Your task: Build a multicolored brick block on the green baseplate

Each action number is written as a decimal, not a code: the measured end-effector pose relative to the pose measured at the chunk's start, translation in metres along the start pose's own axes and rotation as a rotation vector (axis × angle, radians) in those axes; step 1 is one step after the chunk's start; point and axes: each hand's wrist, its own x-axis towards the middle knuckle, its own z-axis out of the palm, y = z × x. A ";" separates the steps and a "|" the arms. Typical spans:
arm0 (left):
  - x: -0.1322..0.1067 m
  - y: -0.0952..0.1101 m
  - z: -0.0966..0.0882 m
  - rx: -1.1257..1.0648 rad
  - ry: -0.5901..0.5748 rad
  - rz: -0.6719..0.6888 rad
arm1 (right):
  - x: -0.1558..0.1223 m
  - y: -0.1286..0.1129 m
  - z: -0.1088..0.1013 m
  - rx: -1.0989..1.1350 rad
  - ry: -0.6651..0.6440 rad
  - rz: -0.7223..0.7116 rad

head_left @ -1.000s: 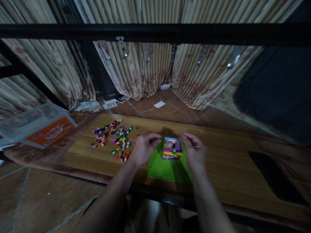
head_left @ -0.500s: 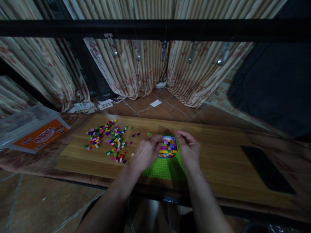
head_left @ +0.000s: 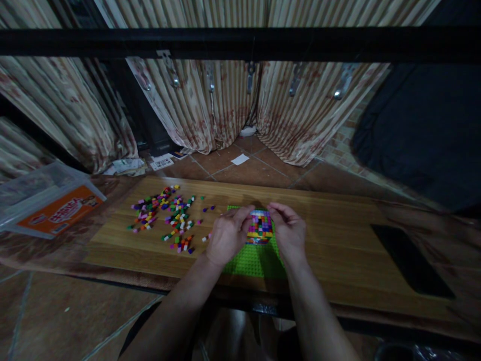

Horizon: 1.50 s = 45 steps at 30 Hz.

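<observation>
The wood-grain desk (head_left: 338, 240) supports a green baseplate (head_left: 250, 265). Loose coloured bricks (head_left: 182, 223) lie to its left, a black panel (head_left: 413, 260) to its right.

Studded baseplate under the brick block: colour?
Lime green. The studded baseplate shows best in the head view, in front of the brick block.

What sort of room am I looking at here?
Probably a room in a home, though that is a judgement: striped curtains hang down to a tiled floor, and toy bricks lie loose on a low wooden table.
</observation>
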 end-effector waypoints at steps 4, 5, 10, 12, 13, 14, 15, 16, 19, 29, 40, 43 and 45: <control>-0.001 0.000 0.002 0.002 0.016 0.001 | 0.000 0.002 0.000 -0.024 -0.031 -0.015; -0.002 0.000 0.001 -0.001 0.012 0.002 | -0.001 0.002 0.000 -0.030 -0.040 -0.014; -0.004 0.001 0.001 -0.025 -0.006 -0.030 | -0.005 -0.002 0.005 -0.066 -0.099 0.017; -0.004 0.001 0.002 -0.044 0.005 -0.047 | -0.008 -0.002 0.007 -0.107 -0.131 0.019; -0.005 0.001 0.002 -0.057 0.009 -0.055 | -0.009 -0.002 0.008 -0.132 -0.145 0.020; -0.005 0.002 0.002 -0.070 0.012 -0.065 | -0.010 -0.002 0.010 -0.156 -0.158 0.021; -0.005 0.002 0.002 -0.082 0.013 -0.077 | -0.011 -0.001 0.011 -0.177 -0.164 0.018; -0.005 0.002 0.002 -0.094 0.013 -0.090 | -0.011 0.000 0.012 -0.195 -0.166 0.011; -0.005 0.003 0.003 -0.129 0.016 -0.135 | -0.012 0.004 0.014 -0.221 -0.157 0.006; -0.011 0.009 0.011 -0.082 0.053 -0.159 | -0.015 -0.002 0.016 -0.121 -0.121 0.132; -0.014 0.011 0.007 -0.151 0.039 -0.132 | -0.013 -0.003 0.013 -0.220 -0.107 0.157; -0.014 -0.001 -0.002 -0.164 0.073 -0.165 | -0.013 0.001 0.010 -0.217 -0.114 0.189; -0.012 -0.018 -0.016 -0.116 0.099 -0.261 | -0.013 0.003 0.008 -0.203 -0.121 0.212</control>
